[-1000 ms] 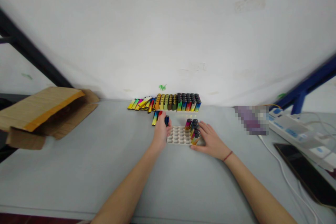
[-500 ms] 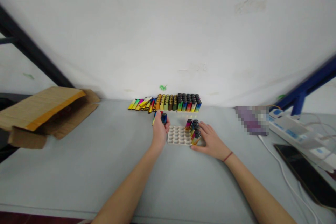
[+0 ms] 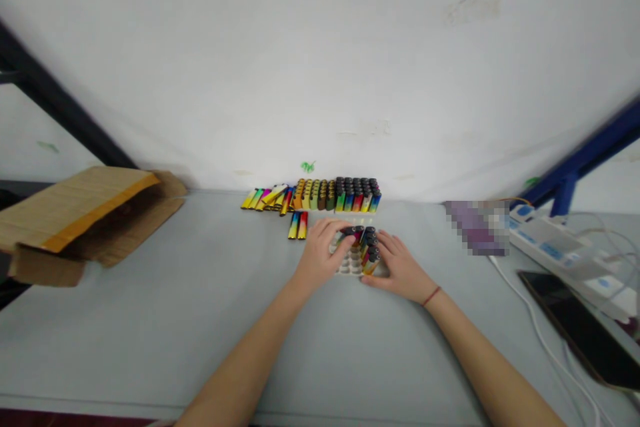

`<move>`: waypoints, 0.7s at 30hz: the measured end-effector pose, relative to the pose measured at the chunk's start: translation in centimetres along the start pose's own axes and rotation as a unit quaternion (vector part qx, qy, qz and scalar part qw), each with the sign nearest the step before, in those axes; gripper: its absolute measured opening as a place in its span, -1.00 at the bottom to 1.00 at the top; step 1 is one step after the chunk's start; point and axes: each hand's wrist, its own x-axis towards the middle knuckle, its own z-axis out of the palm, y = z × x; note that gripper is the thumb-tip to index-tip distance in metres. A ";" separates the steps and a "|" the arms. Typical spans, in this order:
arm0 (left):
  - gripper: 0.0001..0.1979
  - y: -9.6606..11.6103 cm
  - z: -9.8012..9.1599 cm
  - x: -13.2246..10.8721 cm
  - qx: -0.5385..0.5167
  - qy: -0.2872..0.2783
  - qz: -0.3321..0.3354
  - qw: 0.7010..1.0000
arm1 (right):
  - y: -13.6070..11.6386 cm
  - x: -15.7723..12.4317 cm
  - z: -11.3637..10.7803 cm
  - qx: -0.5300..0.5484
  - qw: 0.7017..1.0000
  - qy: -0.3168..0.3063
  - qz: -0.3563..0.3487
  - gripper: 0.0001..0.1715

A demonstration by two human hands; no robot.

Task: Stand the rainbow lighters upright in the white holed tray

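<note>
while the left hand pinched a dark-capped lighter toward the tray's twelve o'clock, the right hand, half open, rested beside the standing lighters at three o'clock; a careless nudge could have toppled them.

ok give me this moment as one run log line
left hand: holds dark-topped cylinder at pale tray | right hand: spread beside right-hand row | behind: upright cylinders | behind left: loose cylinders

The bare left hand hides part of the white, rectangular, socketed tray. The view's left edge crops the brown cardboard box.
</note>
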 end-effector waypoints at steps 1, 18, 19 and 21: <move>-0.79 0.0 0.0 0.0 -0.002 -0.010 -0.002 1.000 | 0.0 0.0 0.0 -0.001 1.000 0.000 0.001 0.02; -0.77 -0.8 0.4 -0.1 0.055 -0.102 -0.011 0.993 | -0.1 0.0 0.0 0.005 1.000 -0.001 0.002 0.01; -0.77 -0.8 0.4 -0.1 0.055 -0.105 -0.008 0.993 | 0.0 0.0 0.0 0.005 1.000 0.000 0.001 0.01; -0.75 -0.8 0.5 -0.2 0.054 -0.109 -0.009 0.993 | 0.0 0.0 0.0 0.007 1.000 0.003 -0.002 0.00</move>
